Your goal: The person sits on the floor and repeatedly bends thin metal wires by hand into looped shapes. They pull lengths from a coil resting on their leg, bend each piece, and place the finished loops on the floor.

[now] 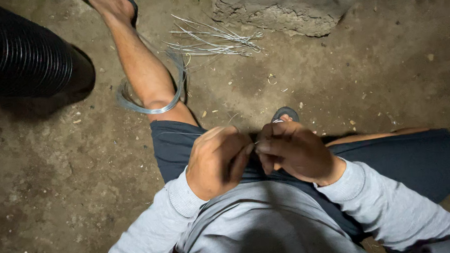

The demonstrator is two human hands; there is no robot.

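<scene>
Down on the dirt floor (61, 162), we've got our left hand (217, 161) and right hand (293, 151) both pinched shut on a thin wire (180, 134) over our lap, just below the wire coil (149, 101) around our shin, so a slip could probably jab a finger.

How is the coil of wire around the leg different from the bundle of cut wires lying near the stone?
The coil of wire is wound into a round loop, while the bundle of cut wires consists of nearly straight pieces with twisted ends. The coil of wire encircles the person's outstretched leg; the bundle of cut wires lies flat on the dirt floor beside the stone block. Both are thin, shiny, silver-grey metal.
</scene>
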